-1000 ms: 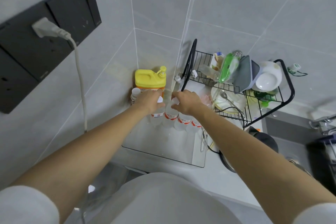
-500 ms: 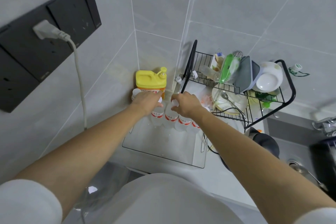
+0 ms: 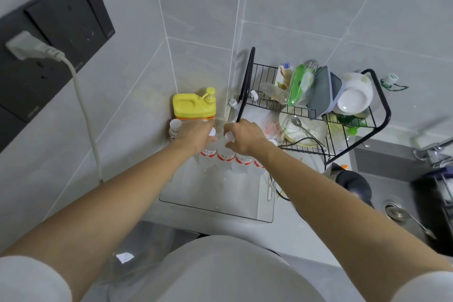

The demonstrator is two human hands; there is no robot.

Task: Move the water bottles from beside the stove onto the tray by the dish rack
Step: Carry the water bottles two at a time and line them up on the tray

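Several clear water bottles with red-and-white labels stand in a row at the far end of a clear tray, next to the black dish rack. My left hand grips the top of the leftmost bottle, whose white cap shows by my fingers. My right hand holds the neck of the bottle beside it, its white cap showing at my thumb. One more small bottle stands left of the tray by the wall.
A yellow pump jug stands in the corner behind the bottles. The rack holds plates, a bowl and utensils. A black kettle and a sink lie to the right. A white cord hangs from a wall socket at left.
Both hands stay on the bottle tops at the far end of the tray, barely shifting. Only the camera view has moved slightly.
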